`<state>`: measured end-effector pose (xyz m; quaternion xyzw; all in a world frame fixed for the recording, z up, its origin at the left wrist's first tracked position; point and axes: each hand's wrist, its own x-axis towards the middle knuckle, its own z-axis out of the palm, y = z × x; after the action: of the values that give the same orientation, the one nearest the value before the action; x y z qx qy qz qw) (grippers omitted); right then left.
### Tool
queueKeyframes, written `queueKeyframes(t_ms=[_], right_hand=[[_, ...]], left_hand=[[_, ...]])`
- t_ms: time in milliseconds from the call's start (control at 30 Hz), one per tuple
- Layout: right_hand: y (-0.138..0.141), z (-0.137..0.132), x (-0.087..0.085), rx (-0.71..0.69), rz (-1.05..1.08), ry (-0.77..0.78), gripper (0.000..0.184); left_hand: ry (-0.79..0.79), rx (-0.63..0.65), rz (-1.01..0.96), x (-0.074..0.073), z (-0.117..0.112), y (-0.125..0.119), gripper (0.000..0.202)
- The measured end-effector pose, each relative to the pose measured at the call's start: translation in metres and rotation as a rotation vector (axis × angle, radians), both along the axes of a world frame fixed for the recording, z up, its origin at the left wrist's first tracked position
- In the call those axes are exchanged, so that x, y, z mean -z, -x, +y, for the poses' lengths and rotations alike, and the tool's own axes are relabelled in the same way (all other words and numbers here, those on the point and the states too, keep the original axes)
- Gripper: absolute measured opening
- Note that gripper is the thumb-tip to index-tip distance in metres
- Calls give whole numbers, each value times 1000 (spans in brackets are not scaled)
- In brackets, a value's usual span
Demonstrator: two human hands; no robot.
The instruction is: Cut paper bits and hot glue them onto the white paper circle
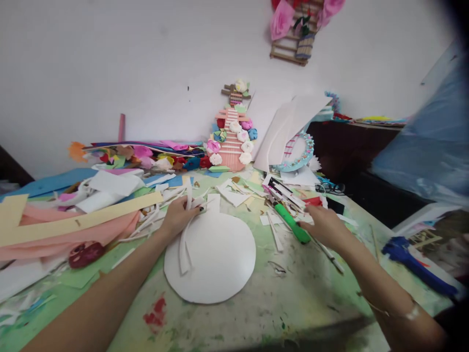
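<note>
A white cutout (216, 259) with a rounded body and a short neck lies flat on the table. My left hand (181, 215) is closed on narrow white paper strips (184, 252) beside the neck; their lower ends hang over the cutout. On the right, my right hand (324, 225) is over a pile of tools, thumb and fingers apart. Its thumb is close to a green-handled tool, seemingly a cutter knife (292, 223); whether they touch I cannot tell. A red item (314, 201) lies partly hidden behind the fingers.
Paper scraps (234, 195) and coloured sheets (76, 230) cover much of the back and left. A guitar-shaped craft with paper flowers (232, 142) leans on the wall. A blue glue gun (417, 266) lies at right, a dark red object (86, 254) at left.
</note>
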<state>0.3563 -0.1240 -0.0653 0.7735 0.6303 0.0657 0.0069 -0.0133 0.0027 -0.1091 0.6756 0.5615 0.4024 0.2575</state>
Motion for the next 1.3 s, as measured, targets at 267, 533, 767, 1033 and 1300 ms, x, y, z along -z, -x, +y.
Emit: queueKeyframes(t_ms=[267, 533, 767, 1033, 1300], right_hand=[[-23, -52, 40, 209, 210, 52, 25], [-33, -51, 28, 200, 145, 49, 20], [-32, -37, 14, 182, 75, -16, 26], [3, 68, 8, 125, 136, -4, 26], [-5, 104, 11, 137, 237, 149, 23]], left_hand=[[226, 134, -186, 3, -12, -12, 47], [224, 79, -127, -1, -20, -5, 38], [236, 97, -179, -4, -28, -12, 39], [235, 66, -246, -5, -33, -15, 42], [235, 129, -310, -4, -25, -13, 36]])
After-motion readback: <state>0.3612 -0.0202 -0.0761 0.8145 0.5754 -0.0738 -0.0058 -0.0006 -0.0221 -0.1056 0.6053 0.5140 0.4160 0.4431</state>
